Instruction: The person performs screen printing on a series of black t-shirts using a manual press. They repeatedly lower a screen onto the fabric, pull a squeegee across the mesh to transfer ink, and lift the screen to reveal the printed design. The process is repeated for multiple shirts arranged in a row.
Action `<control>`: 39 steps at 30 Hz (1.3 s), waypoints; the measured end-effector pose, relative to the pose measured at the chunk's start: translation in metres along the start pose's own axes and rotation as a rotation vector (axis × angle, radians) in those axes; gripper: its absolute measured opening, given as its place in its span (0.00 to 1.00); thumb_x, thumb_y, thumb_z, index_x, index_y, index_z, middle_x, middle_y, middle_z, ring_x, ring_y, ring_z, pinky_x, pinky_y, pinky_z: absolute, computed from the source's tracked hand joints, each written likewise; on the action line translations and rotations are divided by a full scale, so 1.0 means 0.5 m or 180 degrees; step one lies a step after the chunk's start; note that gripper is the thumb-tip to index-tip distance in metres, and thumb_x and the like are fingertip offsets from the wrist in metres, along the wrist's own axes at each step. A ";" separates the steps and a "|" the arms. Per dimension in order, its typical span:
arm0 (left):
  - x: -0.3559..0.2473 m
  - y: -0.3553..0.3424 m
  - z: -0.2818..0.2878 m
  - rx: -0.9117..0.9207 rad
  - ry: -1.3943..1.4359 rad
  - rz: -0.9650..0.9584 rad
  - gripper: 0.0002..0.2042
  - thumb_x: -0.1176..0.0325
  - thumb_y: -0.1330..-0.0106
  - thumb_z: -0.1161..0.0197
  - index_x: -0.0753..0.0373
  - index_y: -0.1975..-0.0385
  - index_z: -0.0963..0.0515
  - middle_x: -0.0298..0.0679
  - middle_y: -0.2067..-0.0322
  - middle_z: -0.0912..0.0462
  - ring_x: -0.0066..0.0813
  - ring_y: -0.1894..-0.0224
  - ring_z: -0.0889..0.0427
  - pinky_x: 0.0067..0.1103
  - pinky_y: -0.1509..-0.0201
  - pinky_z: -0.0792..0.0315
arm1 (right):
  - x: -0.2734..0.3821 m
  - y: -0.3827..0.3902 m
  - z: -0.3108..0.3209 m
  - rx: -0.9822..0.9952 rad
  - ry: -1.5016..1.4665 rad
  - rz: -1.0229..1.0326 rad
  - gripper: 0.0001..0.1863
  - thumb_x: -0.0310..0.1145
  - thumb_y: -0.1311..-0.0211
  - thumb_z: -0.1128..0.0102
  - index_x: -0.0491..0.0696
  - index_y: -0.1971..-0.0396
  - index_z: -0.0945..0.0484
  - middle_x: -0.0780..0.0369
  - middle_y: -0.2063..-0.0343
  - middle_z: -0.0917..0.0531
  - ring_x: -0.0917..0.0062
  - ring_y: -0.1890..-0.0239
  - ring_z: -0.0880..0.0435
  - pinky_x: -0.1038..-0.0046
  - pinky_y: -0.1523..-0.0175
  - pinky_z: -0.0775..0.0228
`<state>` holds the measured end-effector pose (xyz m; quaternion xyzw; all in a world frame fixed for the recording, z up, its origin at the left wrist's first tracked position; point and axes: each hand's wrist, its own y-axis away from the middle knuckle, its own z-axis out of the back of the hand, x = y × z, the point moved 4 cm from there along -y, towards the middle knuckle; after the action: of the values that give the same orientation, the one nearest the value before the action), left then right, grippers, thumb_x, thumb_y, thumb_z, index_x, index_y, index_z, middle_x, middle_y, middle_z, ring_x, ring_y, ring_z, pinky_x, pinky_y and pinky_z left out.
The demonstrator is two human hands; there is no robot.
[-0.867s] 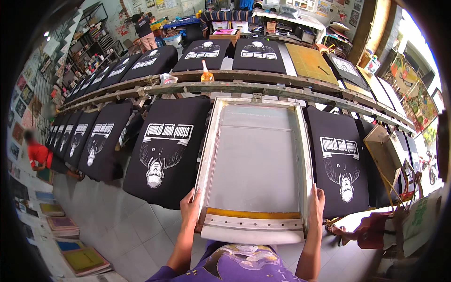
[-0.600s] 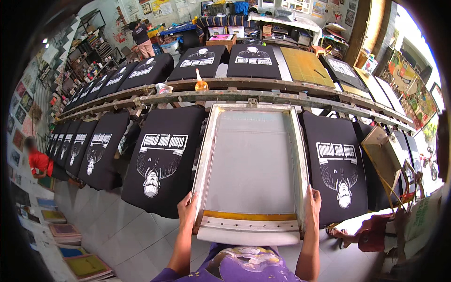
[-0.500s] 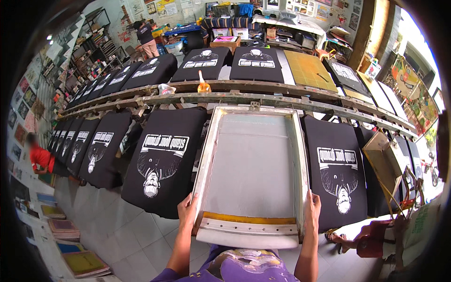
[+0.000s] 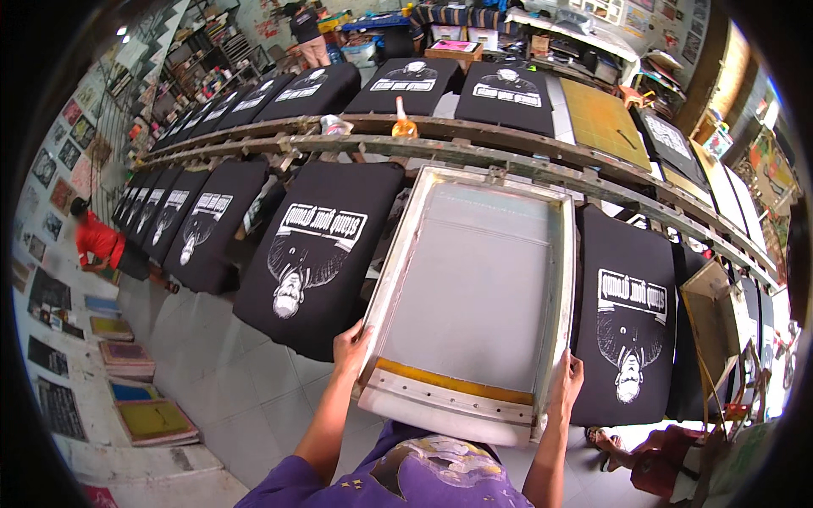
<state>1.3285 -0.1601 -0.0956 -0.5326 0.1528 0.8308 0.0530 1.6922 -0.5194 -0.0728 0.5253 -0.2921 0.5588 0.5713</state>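
Observation:
A screen-printing frame (image 4: 470, 288) with pale metal rails and grey mesh is in front of me. Along its near end run an amber strip (image 4: 449, 381) and a pale bar with a row of bolts. My left hand (image 4: 351, 345) is closed on the left rail close to the near corner. On the opposite rail, my right hand (image 4: 567, 381) has its fingers wrapped round the edge. Black T-shirts (image 4: 339, 182) with a white print of a figure under a lettered band lie on boards to either side. What lies beneath the screen is hidden.
Past the screen, a long rail (image 4: 322, 141) carries an orange bottle (image 4: 404, 123). Beyond it is another row of black shirts (image 4: 405, 82). A person in red (image 4: 103, 244) stands at the left, another person (image 4: 306, 38) at the back. Stacked frames (image 4: 157, 419) lean lower left.
The surroundings have shifted and tilted as my view turned. The screen now looks slanted, its far end further right. Both hands keep their hold on its rails.

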 end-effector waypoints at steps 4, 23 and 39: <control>-0.007 0.009 -0.021 -0.0042 -0.0100 -0.0100 0.22 0.61 0.31 0.28 0.64 0.40 0.18 0.40 0.62 0.09 0.16 0.63 0.19 0.21 0.57 0.24 | -0.008 0.004 -0.016 -0.0102 0.0073 0.0263 0.31 0.55 0.26 0.39 0.37 0.50 0.24 0.53 0.65 0.14 0.76 0.66 0.18 0.72 0.61 0.27; 0.028 0.006 0.017 -0.0331 -0.0091 -0.0188 0.23 0.49 0.23 0.39 0.64 0.46 0.14 0.45 0.57 0.09 0.27 0.57 0.11 0.24 0.51 0.21 | 0.045 0.103 0.010 0.0097 0.0257 0.2229 0.29 0.35 0.36 0.27 0.41 0.39 0.26 0.50 0.47 0.19 0.59 0.41 0.21 0.59 0.33 0.33; 0.071 0.146 0.046 -0.1272 0.0703 -0.0147 0.30 0.43 0.20 0.51 0.64 0.52 0.11 0.36 0.71 0.17 0.26 0.67 0.24 0.27 0.58 0.30 | 0.081 0.338 -0.022 0.2251 0.3220 0.3638 0.25 0.33 0.50 0.30 0.44 0.49 0.22 0.53 0.52 0.20 0.59 0.44 0.20 0.59 0.38 0.27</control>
<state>1.2753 -0.2247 -0.1043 -0.6236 -0.0222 0.7797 -0.0516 1.5381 -0.5255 0.0077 0.1308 -0.0296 0.9889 0.0642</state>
